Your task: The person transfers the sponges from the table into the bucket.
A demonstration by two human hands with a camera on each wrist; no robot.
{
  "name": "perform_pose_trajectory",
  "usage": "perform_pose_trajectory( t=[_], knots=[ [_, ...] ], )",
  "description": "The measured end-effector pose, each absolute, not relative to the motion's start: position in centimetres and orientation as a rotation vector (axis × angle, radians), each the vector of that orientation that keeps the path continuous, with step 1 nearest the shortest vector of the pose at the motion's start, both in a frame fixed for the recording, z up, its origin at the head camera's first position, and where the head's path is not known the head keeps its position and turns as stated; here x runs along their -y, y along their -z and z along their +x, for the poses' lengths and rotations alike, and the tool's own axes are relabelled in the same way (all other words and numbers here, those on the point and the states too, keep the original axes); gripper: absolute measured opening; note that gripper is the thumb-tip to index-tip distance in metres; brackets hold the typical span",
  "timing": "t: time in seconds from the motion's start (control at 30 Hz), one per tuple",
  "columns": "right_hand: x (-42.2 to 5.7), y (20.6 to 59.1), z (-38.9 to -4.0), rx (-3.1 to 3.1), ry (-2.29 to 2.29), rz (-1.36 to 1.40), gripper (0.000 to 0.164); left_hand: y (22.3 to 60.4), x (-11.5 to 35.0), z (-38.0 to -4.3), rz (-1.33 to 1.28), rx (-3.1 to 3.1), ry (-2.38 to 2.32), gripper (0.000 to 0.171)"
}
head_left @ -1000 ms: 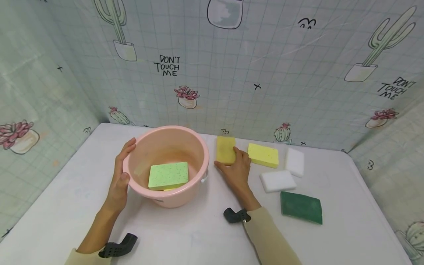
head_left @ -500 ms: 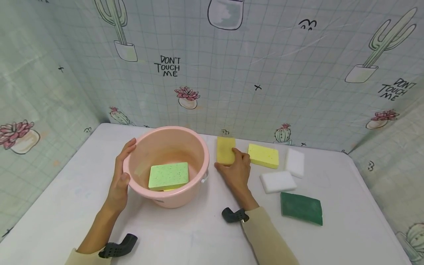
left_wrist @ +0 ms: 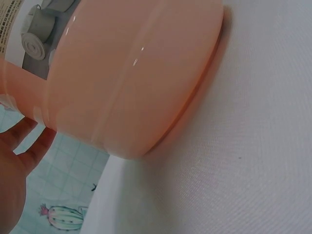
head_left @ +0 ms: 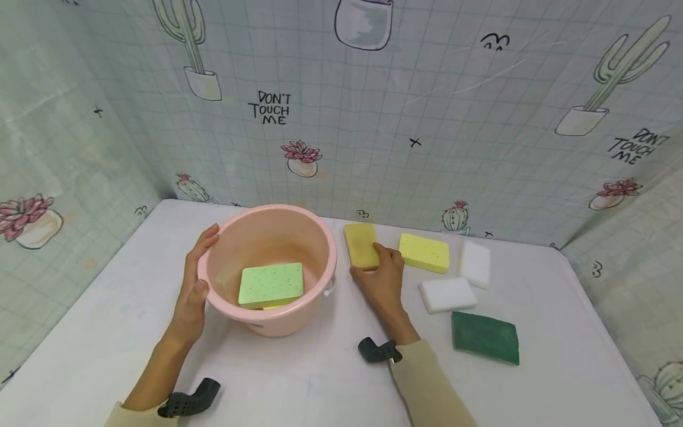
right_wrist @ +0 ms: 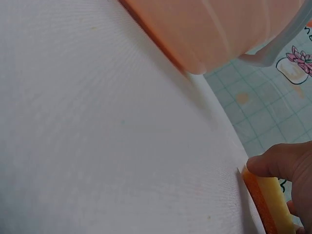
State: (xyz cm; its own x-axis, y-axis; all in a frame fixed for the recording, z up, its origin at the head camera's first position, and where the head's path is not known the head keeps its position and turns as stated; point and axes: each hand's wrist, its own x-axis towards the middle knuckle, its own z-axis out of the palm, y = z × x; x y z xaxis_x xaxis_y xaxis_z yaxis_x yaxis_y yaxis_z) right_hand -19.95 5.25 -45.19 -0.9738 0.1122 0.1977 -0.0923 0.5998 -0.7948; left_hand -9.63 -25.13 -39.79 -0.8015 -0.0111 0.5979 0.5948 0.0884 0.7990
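Note:
A pink bucket [head_left: 283,323] stands at the left of the table. Inside it lies a speckled green sponge [head_left: 271,284], with a strip of yellow showing beneath. My left hand [head_left: 194,290] rests against the bucket's left side at the rim; the left wrist view shows extended fingers [left_wrist: 36,148] touching the pink wall. To the right of the bucket, my right hand [head_left: 384,284] pinches a yellow sponge [head_left: 361,244] by its near end and side. In the right wrist view this sponge [right_wrist: 273,200] has an orange layer, and the thumb presses its end.
Right of my right hand lie a speckled yellow sponge [head_left: 424,252], two white sponges [head_left: 474,264] and a dark green scouring pad [head_left: 485,337]. A printed cloth [head_left: 373,118] hangs behind the table. The bucket's white handle [right_wrist: 273,51] hangs on its right side.
Between my right hand's fingers the yellow sponge has turned slightly and shifted a little toward me. The left hand and the bucket have stayed in place.

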Motion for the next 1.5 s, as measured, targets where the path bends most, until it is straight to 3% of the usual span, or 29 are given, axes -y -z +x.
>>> perform_pose_trajectory(
  t=[0.53,0.8,1.03,1.5],
  knots=[
    [-5.4,43.5,-19.3,2.543,-1.263,0.201,0.059,40.0,25.2,-9.7,-0.583,1.903,1.768,0.064],
    [-6.1,39.6,-18.2,2.489,-1.516,0.256,0.054,40.1,25.1,-9.7,-0.584,1.926,1.75,0.063],
    [-7.1,35.9,-17.7,2.373,-1.627,0.462,0.054,40.0,25.2,-9.8,-0.593,1.89,1.766,0.063],
    [-7.4,33.6,-17.3,2.351,-1.502,0.595,0.053,40.0,25.1,-9.8,-0.612,1.866,1.781,0.063]
  ],
)
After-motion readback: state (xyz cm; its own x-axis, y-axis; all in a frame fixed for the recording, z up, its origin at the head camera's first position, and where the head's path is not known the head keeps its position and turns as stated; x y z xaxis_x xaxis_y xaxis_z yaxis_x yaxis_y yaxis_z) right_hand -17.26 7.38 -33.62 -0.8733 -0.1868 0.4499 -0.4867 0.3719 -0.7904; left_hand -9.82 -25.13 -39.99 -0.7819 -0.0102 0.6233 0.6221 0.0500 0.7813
